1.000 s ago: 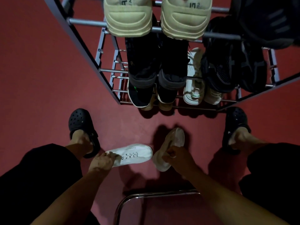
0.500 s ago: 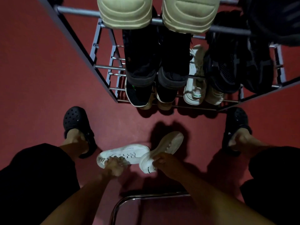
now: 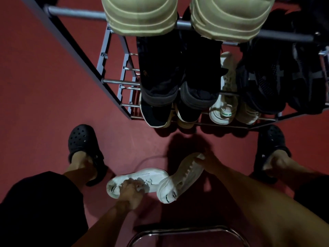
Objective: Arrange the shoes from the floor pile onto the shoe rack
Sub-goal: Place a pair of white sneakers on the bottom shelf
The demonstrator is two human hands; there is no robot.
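Left hand: the left hand [image 3: 130,193] is clenched over the opening of the left white sneaker [image 3: 142,180], fingers curled into the lace area.
Left white sneaker: lies low over the red floor [image 3: 44,104], heel toward the person, toe pointing away and to the right of the left hand; whether it touches the floor cannot be told.
Right hand: the right hand [image 3: 209,162] is grasping the right white sneaker [image 3: 179,180] at its far toe end, beyond and to the right of the left hand.
Right white sneaker: tilted on its side, sole tread showing, heel hanging down toward the person and close beside the toe of the left white sneaker.
Loose lace: a thin lace [image 3: 151,157] curves over the floor just beyond the left hand.
Shoe rack: the shoe rack [image 3: 114,82] stands beyond both hands, its tiers filled with shoes: two beige toes [image 3: 142,16] on top, black shoes [image 3: 160,77] below, a white pair [image 3: 224,107] lower right of centre.
Feet: black clogs [image 3: 81,141] on the person's feet, one left of the left hand, one right of the right hand.
Near edge: a chrome tube [image 3: 178,230] curves below both hands.
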